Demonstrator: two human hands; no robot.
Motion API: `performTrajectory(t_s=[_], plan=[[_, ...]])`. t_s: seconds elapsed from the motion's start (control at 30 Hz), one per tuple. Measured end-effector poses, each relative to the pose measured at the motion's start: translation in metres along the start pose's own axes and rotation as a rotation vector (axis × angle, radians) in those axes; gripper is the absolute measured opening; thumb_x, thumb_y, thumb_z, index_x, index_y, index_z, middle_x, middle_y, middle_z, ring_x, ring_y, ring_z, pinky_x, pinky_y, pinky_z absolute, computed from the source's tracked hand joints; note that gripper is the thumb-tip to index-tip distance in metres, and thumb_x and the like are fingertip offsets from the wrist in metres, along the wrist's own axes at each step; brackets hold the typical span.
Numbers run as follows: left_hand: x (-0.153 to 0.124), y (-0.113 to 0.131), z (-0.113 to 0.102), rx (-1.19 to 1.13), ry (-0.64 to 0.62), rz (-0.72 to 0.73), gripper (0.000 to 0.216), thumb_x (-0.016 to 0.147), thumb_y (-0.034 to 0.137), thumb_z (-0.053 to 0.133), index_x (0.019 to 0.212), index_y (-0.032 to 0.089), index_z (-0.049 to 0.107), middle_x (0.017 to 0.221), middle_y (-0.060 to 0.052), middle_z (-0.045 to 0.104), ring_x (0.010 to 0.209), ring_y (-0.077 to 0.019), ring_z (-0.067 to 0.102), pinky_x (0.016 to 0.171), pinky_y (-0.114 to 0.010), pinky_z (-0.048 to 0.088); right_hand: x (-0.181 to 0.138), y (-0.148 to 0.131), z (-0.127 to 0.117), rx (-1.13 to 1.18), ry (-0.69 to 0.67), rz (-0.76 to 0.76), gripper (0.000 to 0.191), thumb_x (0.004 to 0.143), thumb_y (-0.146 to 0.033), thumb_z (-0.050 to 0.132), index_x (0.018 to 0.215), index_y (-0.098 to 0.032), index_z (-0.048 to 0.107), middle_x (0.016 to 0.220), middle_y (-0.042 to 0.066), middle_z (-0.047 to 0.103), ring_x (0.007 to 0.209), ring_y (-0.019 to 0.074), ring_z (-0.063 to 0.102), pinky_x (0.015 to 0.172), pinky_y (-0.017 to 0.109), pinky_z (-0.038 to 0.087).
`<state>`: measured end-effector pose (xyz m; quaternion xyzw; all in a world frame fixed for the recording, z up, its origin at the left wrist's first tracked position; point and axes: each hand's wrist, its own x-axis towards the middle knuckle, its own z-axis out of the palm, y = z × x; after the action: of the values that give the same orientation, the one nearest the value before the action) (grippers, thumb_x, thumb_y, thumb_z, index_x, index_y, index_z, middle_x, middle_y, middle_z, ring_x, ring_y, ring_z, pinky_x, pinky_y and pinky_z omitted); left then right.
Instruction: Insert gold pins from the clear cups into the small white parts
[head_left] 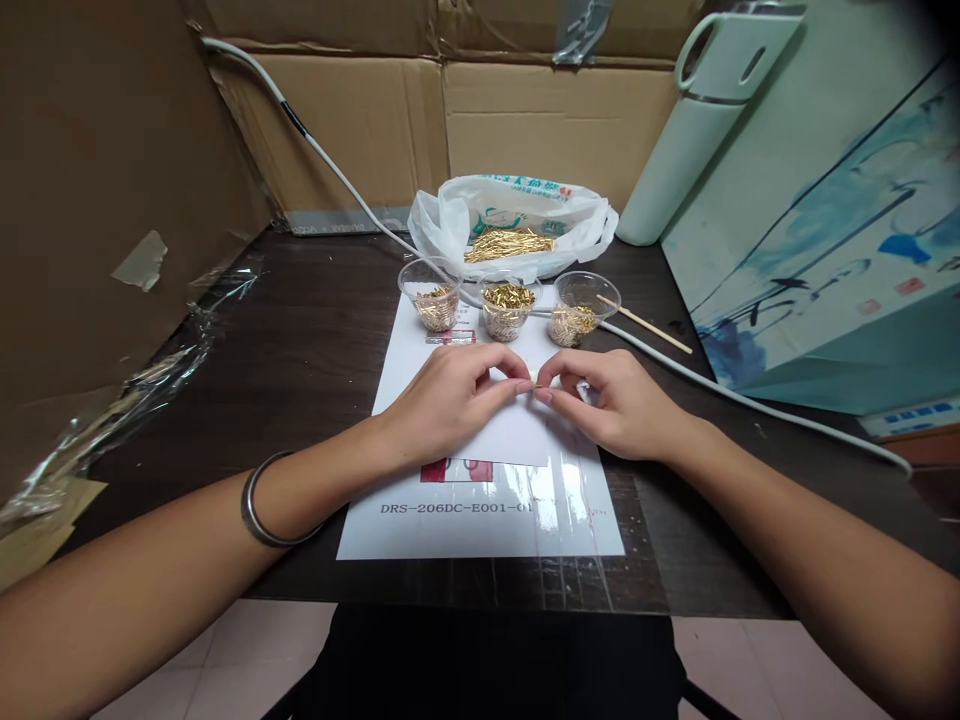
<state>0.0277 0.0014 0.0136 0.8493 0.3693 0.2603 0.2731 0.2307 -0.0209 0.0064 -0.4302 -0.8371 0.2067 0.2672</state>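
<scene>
My left hand and my right hand meet fingertip to fingertip over the white sheet. Both are pinched, thumb against forefinger, around a tiny gold-coloured piece whose exact kind is too small to make out. Just beyond the hands stand three clear plastic cups: the left cup, the middle cup and the right cup. Each contains small gold metal pieces. Between my left hand and the left cup lies a short silvery strip.
Behind the cups, a white plastic bag holds long gold pins. A wooden stick leans out of the right cup. A white cable crosses the table. A pale green bottle stands at the right, with cardboard behind.
</scene>
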Motion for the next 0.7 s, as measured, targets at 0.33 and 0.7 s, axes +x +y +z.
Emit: performTrajectory(t_s=[0.33,0.7], plan=[[0.0,-0.0039,0.0006,0.056,-0.019,0.17,0.013,0.087,0.019,0.054,0.097,0.016,0.062,0.082,-0.002,0.064,0.068,-0.0101,0.054,0.066,-0.024,0.04,-0.0007,0.0008,0.0013,-0.009,0.071,-0.059,0.008,0.08,-0.024,0.059,0.081,-0.016,0.061,0.056,-0.006,0.05,0.048,0.0052,0.041,0.051,0.021,0.031],[-0.0002,-0.0034,0.0031,0.056,-0.047,0.07,0.014,0.087,0.023,0.054,0.092,0.018,0.065,0.077,0.0,0.065,0.062,-0.0096,0.05,0.061,-0.024,0.038,-0.0008,-0.0049,0.0006,0.036,0.252,0.036,0.007,0.079,-0.021,0.06,0.078,-0.016,0.063,0.053,-0.006,0.046,0.047,0.0064,0.04,0.05,0.021,0.033]])
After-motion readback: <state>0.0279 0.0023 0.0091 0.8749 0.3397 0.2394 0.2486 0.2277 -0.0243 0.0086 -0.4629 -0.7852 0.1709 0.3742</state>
